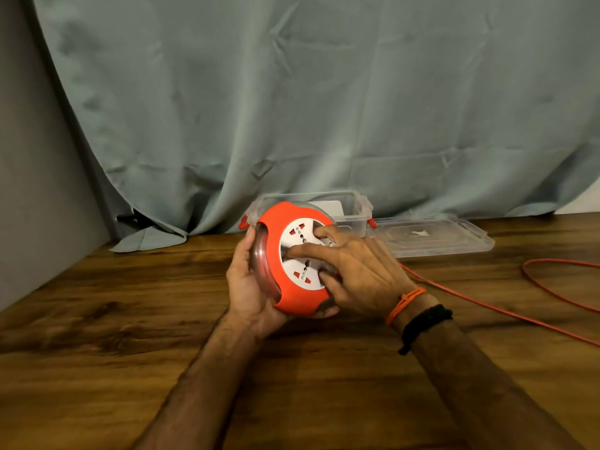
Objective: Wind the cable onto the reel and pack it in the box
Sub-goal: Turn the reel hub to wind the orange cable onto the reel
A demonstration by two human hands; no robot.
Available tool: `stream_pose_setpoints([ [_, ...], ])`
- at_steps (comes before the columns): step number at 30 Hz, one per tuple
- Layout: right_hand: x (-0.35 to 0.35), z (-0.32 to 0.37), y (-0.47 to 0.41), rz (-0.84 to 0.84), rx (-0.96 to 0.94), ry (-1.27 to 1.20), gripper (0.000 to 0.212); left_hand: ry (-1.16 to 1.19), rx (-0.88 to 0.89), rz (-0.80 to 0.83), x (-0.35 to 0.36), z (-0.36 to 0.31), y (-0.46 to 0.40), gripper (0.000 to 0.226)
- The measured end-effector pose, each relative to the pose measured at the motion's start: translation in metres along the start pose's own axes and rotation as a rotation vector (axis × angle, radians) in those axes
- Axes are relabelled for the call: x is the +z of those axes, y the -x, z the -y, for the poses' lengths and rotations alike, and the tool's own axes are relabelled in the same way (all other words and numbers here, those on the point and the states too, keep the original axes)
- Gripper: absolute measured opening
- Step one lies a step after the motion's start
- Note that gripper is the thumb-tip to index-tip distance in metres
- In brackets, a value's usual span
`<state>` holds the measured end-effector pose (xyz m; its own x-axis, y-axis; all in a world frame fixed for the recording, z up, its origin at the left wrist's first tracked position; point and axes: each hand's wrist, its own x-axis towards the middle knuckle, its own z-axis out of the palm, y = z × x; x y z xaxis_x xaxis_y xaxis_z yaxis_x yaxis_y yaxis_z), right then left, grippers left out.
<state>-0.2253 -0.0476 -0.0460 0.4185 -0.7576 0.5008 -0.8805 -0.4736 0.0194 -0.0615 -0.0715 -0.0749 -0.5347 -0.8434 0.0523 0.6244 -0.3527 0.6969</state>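
Left hand (250,284): cups the reel (292,258), frame centre.
Right hand (354,271): fingers curled into the reel's white hub.
Cable (487,306): lies lower right.

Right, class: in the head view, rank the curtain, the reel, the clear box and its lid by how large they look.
1. Curtain, by far the largest.
2. Reel, though it is held nearer the camera, which inflates it.
3 and 4. Box and lid: unsure, since the reel hides part of the box.
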Motion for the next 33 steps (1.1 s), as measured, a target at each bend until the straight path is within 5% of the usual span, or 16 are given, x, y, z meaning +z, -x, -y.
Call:
stream_pose_setpoints([
  [6,0.008,-0.002,0.001,-0.181,0.012,0.055,0.061,0.019,0.052,0.030,0.002,0.003,-0.002,0.075],
  [10,0.011,0.006,0.001,-0.284,0.184,-0.046,0.065,-0.003,0.141,0.014,0.006,0.006,-0.004,0.068],
  [16,0.011,0.024,-0.005,-0.286,0.612,-0.404,0.059,-0.044,0.279,-0.041,0.010,0.011,-0.007,0.058],
  [21,0.008,0.028,-0.008,-0.197,0.907,-1.071,0.052,-0.039,0.202,-0.025,0.010,0.014,-0.006,0.068],
  [24,0.003,0.025,-0.008,-0.206,0.818,-0.952,0.052,-0.022,0.155,-0.015,0.007,0.012,-0.007,0.067],
  [26,0.003,0.016,-0.008,-0.295,0.674,-0.576,0.049,-0.014,0.102,-0.003,0.003,0.008,-0.006,0.070],
  [28,-0.001,0.004,-0.004,-0.375,0.434,-0.250,0.044,-0.003,0.047,0.029,0.000,0.004,-0.005,0.073],
  [33,-0.007,-0.004,0.003,-0.300,-0.024,0.000,0.057,0.057,0.097,0.072,0.000,0.002,-0.004,0.075],
])
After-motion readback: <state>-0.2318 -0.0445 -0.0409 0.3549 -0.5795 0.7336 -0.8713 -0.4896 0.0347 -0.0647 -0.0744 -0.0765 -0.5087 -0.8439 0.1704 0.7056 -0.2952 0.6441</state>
